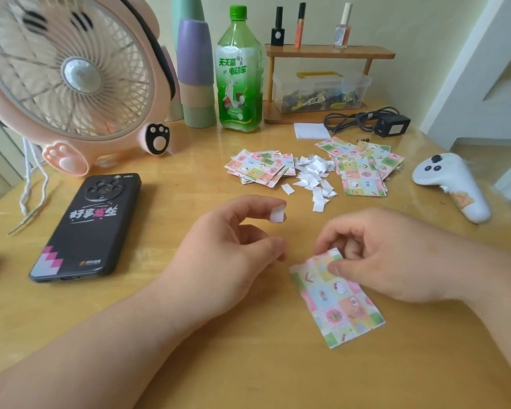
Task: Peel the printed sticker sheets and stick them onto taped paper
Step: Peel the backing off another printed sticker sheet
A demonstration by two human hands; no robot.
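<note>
Head view: on the wooden table [189,364] a printed sticker sheet [341,308] lies slanted in front of the person, its far corner lifted. The right hand [396,258] pinches that corner between thumb and curled fingers. The left hand [227,249] hovers just beside it, to the left. Its fingers are loosely bent, and thumb and forefinger stand apart with a narrow gap. A small white scrap [278,214] clings to the forefinger tip, and the thumb does not touch it.

Farther back sit two piles of the same patterned sheets, one on the left [260,168] and one on the right [363,166]. A heap of white paper bits [313,175] lies between them. A black phone [86,225] lies face down at the left, near a pink fan [68,75]. A green bottle [239,72] stands behind the piles, and a white controller [452,184] rests at the right edge.
</note>
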